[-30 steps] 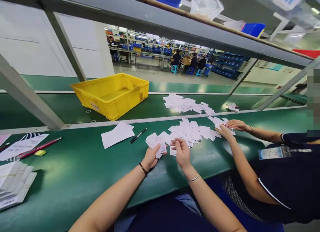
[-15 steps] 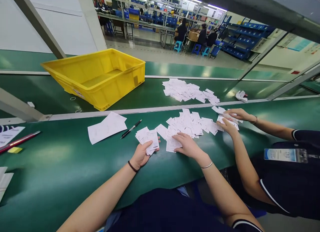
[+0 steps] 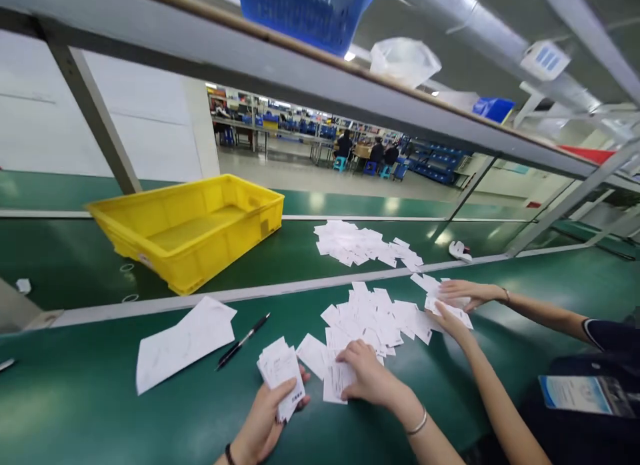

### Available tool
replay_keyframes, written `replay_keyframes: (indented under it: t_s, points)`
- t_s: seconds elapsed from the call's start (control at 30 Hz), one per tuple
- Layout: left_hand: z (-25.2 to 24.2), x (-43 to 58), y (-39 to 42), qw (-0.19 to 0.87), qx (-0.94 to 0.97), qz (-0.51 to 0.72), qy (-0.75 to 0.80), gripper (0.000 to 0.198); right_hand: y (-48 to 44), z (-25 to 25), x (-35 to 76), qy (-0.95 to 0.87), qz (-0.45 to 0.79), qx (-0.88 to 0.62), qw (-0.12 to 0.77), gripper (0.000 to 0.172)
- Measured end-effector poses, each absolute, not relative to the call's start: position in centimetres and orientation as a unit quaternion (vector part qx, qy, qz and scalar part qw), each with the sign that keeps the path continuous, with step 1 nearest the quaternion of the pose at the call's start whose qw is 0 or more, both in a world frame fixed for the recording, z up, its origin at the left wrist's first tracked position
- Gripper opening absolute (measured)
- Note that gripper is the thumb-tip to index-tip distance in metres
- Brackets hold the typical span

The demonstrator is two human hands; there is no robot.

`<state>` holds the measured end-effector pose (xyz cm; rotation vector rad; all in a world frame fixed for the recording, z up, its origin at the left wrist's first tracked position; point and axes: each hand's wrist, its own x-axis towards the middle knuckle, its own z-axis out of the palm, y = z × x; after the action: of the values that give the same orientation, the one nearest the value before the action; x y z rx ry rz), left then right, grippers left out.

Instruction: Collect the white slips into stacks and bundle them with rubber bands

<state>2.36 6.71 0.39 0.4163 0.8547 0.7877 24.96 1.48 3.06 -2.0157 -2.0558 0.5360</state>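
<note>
My left hand [image 3: 270, 411] is closed round a stack of small white printed cards [image 3: 284, 375], thumb on top and fingers wrapped at the right edge. A dark beaded band circles that wrist. My right hand [image 3: 369, 371] rests on a white card [image 3: 334, 378] at the near edge of a loose card pile [image 3: 373, 315]; its fingers are bent and stand apart from the thumb. Between my hands another card [image 3: 312, 355] lies flat. At right, a co-worker's hands [image 3: 463, 305] touch cards at the pile's far end.
A yellow bin [image 3: 225, 251] stands behind the metal strip, beside a second card heap [image 3: 357, 241]. White sheets [image 3: 187, 341] and a black pen [image 3: 243, 341] lie left of my hands. Overhead, a shelf [image 3: 300, 68] crosses the view. A white object [image 3: 459, 251] sits at back right.
The view has tilted upward, so the table things sit lower and the overhead shelf shows. My right fingers are more bent over the card. My left hand keeps its stack.
</note>
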Motion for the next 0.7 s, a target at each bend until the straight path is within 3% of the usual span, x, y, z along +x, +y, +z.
replay_keyframes:
  t_s: [0.1, 0.17, 0.27, 0.37, 0.53, 0.7]
  points:
    - [-0.2, 2.5, 6.9, 0.811, 0.195, 0.381, 0.398, 0.039, 2.3, 3.2, 24.3, -0.665, 0.219, -0.681, 0.215, 0.018]
    - [-0.4, 2.5, 6.8, 0.811, 0.194, 0.381, 0.399, 0.042, 2.9, 3.1, 22.9, -0.619, 0.255, -0.667, 0.326, 0.003]
    - [-0.1, 2.7, 6.4, 0.83, 0.207, 0.378, 0.355, 0.051, 3.9, 2.2, 19.2, -0.537, 0.321, -0.632, 0.458, 0.016]
    - [0.3, 2.9, 6.2, 0.812, 0.208, 0.427, 0.339, 0.056, 4.4, 1.3, 15.4, -0.528, 0.297, -0.61, 0.511, 0.025]
    - [0.4, 2.7, 6.8, 0.833, 0.17, 0.398, 0.345, 0.044, 4.7, 1.4, 16.8, -0.625, 0.174, -0.612, 0.452, 0.026]
    - [0.9, 2.3, 6.9, 0.842, 0.162, 0.369, 0.358, 0.038, 5.9, 2.0, 26.0, -0.622, 0.029, -0.737, 0.261, 0.027]
